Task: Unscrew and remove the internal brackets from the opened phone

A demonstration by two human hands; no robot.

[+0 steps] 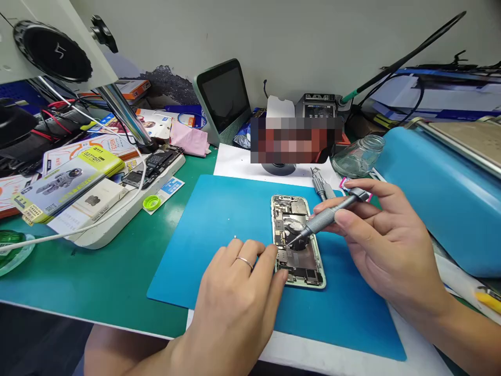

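Observation:
On a blue mat (183, 235) lies an opened smartphone (309, 256), its back off and its circuit board and inner parts showing. My left hand (238, 297), with a ring on one finger, grips the phone's lower left edge between curled fingers and thumb. A grey precision screwdriver (326, 218) is pinched in my right hand (387, 235), a finger near its cap. Its tip slants down to the left side of the phone's interior, at the board; whether it sits in a screw is too small to tell. A tiny piece (235, 236) lies on the mat beside my left hand.
Behind the phone lie more grey screwdrivers (321, 184) and a glass jar (359, 156). A smart display (223, 99) stands at the back. Left are boxes (70, 183), a white power strip (94, 235) and a cable. A blue machine (434, 203) borders the right side.

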